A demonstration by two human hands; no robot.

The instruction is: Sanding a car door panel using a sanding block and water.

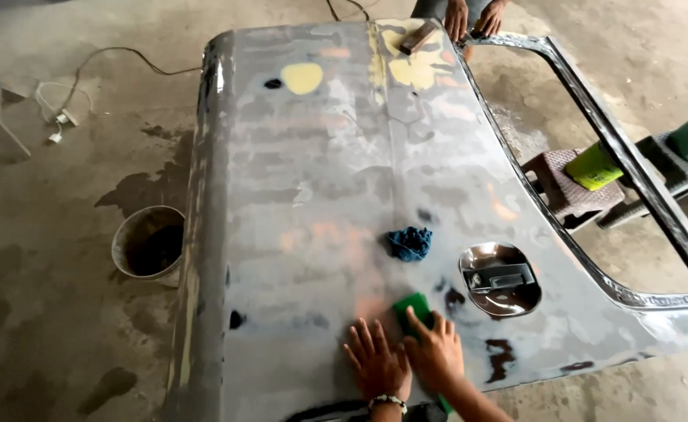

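Observation:
A sanded grey car door lies flat, wet and patchy with yellow filler spots at its far end. My left hand rests flat on the panel near its close edge, fingers spread. My right hand sits beside it, pressing a green sanding block against the metal. A crumpled blue rag lies on the door just beyond the block. The door's handle recess is to the right of my hands.
Another person's hands hold a block at the door's far end. A bucket stands on the wet concrete floor at left. A cable and plug lie far left. A stool and green containers show through the window frame.

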